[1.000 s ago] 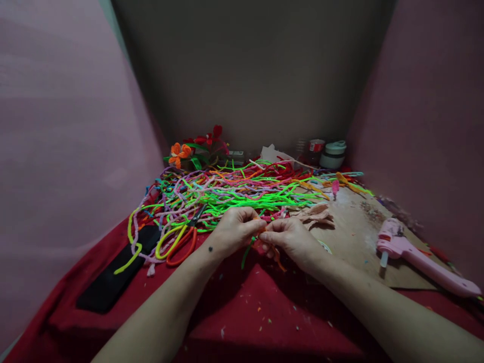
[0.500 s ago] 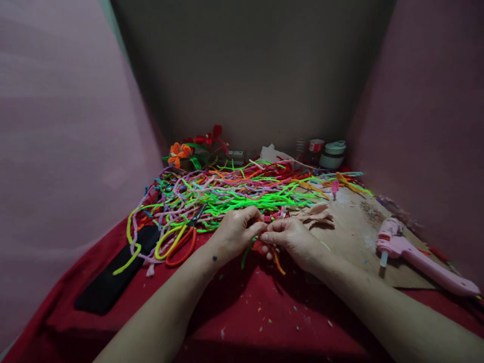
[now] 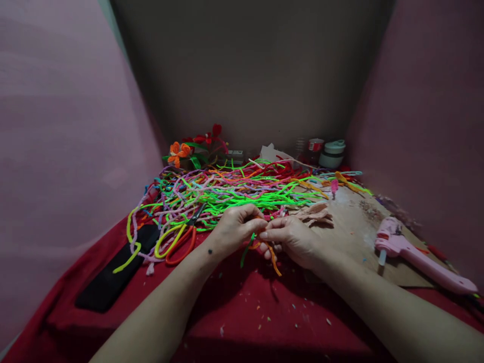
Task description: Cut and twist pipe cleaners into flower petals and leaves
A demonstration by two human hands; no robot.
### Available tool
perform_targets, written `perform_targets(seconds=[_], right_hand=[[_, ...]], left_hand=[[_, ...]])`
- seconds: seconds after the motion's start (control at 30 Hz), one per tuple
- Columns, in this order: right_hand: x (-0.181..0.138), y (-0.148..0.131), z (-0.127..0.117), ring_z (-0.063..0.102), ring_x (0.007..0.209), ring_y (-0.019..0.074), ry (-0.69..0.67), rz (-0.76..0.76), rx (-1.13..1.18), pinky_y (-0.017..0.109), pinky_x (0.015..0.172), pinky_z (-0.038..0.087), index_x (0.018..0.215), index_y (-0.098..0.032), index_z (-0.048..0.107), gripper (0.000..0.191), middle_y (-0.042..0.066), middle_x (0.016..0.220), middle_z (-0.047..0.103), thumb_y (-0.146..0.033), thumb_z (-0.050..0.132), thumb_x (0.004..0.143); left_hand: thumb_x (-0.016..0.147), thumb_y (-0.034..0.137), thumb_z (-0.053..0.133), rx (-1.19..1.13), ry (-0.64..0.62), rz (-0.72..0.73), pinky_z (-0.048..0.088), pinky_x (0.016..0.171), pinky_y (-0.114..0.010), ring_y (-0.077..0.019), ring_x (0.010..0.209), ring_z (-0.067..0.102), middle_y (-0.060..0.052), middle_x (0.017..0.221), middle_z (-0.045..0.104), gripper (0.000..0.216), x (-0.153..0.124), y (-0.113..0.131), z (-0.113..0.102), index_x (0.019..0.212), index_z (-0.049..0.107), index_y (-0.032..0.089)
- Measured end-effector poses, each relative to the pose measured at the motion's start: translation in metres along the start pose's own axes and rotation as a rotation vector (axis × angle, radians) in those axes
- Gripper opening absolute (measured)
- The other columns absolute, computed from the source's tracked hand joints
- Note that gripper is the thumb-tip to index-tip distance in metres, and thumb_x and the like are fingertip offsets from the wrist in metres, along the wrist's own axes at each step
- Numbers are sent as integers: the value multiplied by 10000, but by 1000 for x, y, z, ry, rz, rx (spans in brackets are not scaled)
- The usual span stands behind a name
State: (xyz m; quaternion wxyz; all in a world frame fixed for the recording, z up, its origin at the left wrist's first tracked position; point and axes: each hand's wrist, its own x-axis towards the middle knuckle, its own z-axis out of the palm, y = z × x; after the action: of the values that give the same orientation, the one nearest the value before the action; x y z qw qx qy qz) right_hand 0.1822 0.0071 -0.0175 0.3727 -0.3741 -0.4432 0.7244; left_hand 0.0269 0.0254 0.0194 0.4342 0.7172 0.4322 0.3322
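Left hand point(image 3: 236, 229) and right hand point(image 3: 295, 239) close together, both seemingly pinching orange stem point(image 3: 274, 263) above red tabletop point(image 3: 280, 327); loose end dangles. Green stem point(image 3: 246, 252) hangs just below, its hold hidden. Slack pinch could let pieces slip apart, I reckon; hard tug might kink orange stem.

Hands point(image 3: 235, 229): finger detail was murky at the grip.
Green stems point(image 3: 257, 201): looked brightest, just beyond it.
Wall point(image 3: 253, 75): lay dim farther back.
Left panel point(image 3: 68, 126): was paler than right.
Cloth point(image 3: 272, 322): held soft shadows below the grip.
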Motion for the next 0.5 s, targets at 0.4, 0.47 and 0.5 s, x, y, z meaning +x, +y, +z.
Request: perform_targets(seconds=[0.4, 0.47, 0.5], right_hand=[[2, 0, 2, 468, 336, 79, 122, -79, -161, 201, 359, 357, 527, -144, 559, 143, 4, 467, 602, -230, 623, 622], [2, -1, 0, 487, 359, 91, 136, -81, -94, 214, 375, 368, 566, -151, 560, 154, 9, 503, 618, -265, 648, 621], [2, -1, -1, 490, 370, 93, 148, -98, -63, 219, 382, 366, 578, -152, 560, 174, 10, 514, 617, -287, 659, 624]], left_hand=[[703, 200, 560, 324, 249, 224, 369, 526, -205, -88, 530, 493, 6, 553, 573, 142, -1, -2, 12, 575, 596, 151], [737, 262, 547, 238, 248, 161, 374, 508, -203, -86, 511, 490, 12, 567, 576, 152, -1, -1, 9, 642, 601, 157], [748, 306, 543, 161, 212, 83, 365, 477, -200, -82, 485, 478, 18, 572, 573, 168, 0, 0, 6, 691, 598, 158]])
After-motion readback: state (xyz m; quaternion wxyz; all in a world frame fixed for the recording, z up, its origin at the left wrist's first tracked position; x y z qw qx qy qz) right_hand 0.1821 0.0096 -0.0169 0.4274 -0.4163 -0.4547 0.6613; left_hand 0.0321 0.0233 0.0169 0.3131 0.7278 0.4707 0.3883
